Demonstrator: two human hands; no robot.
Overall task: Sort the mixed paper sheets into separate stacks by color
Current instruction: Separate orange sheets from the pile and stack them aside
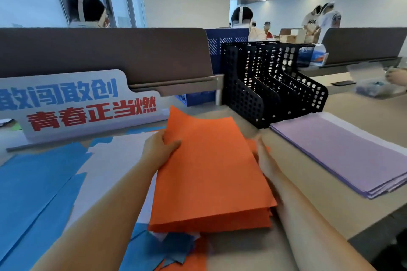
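A person's left hand (161, 149) grips the left edge of a thick stack of orange paper sheets (211, 174), thumb on top and fingers curled beneath, lifting the stack's far end off a beige office desk (312, 200). The right hand (263, 157) lies against the stack's right edge with its fingers hidden behind the sheets, so its grip cannot be made out.

The orange stack sits at the centre of the desk, its near end over loose blue and orange sheets (176, 251). To the left, blue paper sheets (37, 182) lie spread beside white sheets (114, 160). To the right, well apart, a neat stack of lilac paper sheets (343, 154) lies flat.

Just behind the lilac stack stands a black perforated plastic file rack (248, 94) of several upright slots; only its own dividers show inside. A blue perforated plastic basket (226, 39) stands behind it, contents out of sight. A grey cut-out sign with blue and red Chinese lettering (77, 105) leans against a brown desk partition (105, 50).
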